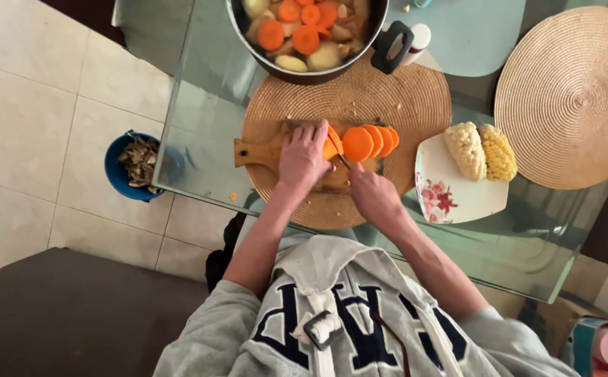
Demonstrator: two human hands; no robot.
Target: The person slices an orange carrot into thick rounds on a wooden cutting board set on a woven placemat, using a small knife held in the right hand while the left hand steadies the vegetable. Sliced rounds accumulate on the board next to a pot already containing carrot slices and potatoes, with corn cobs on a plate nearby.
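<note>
Both hands' grips closed: left hand [302,157] pinching carrot [330,145], right hand [372,195] knife [344,161]; pot [381,17] holds vegetables [304,28].

There is just one view, from a camera worn on the person's head, and it looks almost straight down. The person's grey hooded top fills the bottom edge, so the lens sits right above the chest, with both forearms running up the frame away from it. The left hand [304,157] and right hand [374,195] land near the middle, over the wooden cutting board [262,150] on the glass table [199,105]. It stands near enough that the table's far side is cut off at the top, through the pot [311,42]. Tiled floor and a blue bucket [126,167] show at the left.
</note>
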